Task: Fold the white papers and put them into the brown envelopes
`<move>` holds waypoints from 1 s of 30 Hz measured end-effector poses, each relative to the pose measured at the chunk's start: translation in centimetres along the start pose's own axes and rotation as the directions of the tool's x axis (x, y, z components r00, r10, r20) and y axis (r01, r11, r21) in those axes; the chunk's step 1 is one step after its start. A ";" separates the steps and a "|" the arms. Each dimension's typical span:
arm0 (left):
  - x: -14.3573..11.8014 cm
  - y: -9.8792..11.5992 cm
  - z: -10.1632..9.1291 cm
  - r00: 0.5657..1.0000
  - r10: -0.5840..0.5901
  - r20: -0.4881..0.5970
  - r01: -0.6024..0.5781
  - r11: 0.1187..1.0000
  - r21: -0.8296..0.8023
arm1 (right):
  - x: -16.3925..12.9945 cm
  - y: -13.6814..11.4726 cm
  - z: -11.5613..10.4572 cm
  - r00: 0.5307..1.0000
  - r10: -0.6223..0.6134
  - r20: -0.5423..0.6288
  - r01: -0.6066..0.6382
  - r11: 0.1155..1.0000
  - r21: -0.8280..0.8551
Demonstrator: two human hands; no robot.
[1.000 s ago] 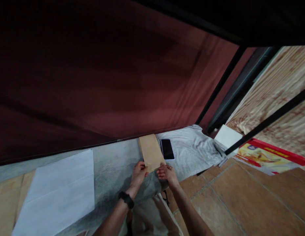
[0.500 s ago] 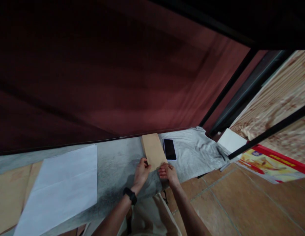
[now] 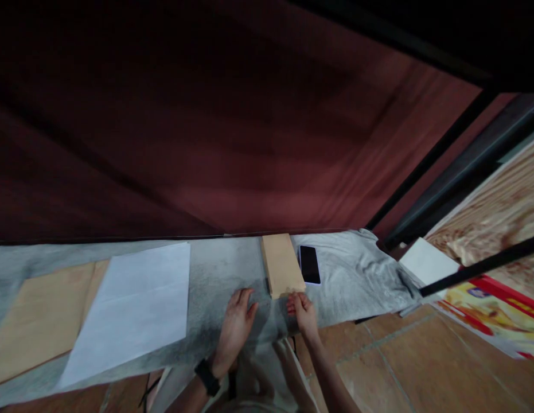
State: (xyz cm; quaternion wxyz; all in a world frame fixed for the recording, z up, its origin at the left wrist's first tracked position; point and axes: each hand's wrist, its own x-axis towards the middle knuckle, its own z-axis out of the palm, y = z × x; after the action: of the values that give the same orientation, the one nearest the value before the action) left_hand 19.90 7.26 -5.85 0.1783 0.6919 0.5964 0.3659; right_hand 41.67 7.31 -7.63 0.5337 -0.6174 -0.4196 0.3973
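Note:
A thick stack of brown kraft paper (image 3: 284, 264), perhaps envelopes, lies flat on the grey cloth with its long side pointing away from me. My left hand (image 3: 237, 321), wearing a black wristband, hovers to the left of the stack's near end. Its thumb stands apart from the fingers and nothing is in it. At the near right corner of the stack is my right hand (image 3: 303, 312), fingers loosely bent and separated; whether they touch the edge I cannot tell. A dark-screened phone (image 3: 310, 265) rests just right of the stack.
Grey cloth (image 3: 219, 269) covers the narrow surface. On the left, a white sheet (image 3: 137, 310) overlaps a larger brown paper piece (image 3: 47, 315). Dark red fabric (image 3: 232, 189) rises behind. Black metal bars (image 3: 430, 160) and a colourful box (image 3: 494, 315) stand at the right, above tiled floor.
My left hand has let go of the stack's near left side and moved left and towards me. My right hand stays by the near right corner. The camera view has turned slightly left.

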 end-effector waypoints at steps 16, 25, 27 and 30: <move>-10.1 -9.5 -14.6 0.952 -0.300 -0.059 0.245 0.632 0.735 | -4.8 -2.1 3.9 0.946 -0.122 0.300 0.211 0.934 -0.287; -9.2 -8.7 -16.1 0.924 -0.313 0.219 0.071 0.704 0.707 | -4.9 -1.7 4.7 0.928 -0.157 0.337 0.266 0.913 -0.308; -9.4 -8.5 -15.7 0.919 -0.287 0.272 0.026 0.730 0.683 | -4.8 -1.7 4.7 0.930 -0.154 0.333 0.263 0.912 -0.314; -9.6 -8.1 -14.6 0.920 -0.233 0.314 -0.027 0.763 0.646 | -4.8 -1.9 5.1 0.936 -0.142 0.322 0.250 0.912 -0.326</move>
State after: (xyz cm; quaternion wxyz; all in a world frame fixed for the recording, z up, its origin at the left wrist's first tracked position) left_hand 3.62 -2.84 -4.44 0.0640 0.7332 0.6770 -0.0088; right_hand 35.11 4.62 -6.18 0.3808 -0.5940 -0.6197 0.3437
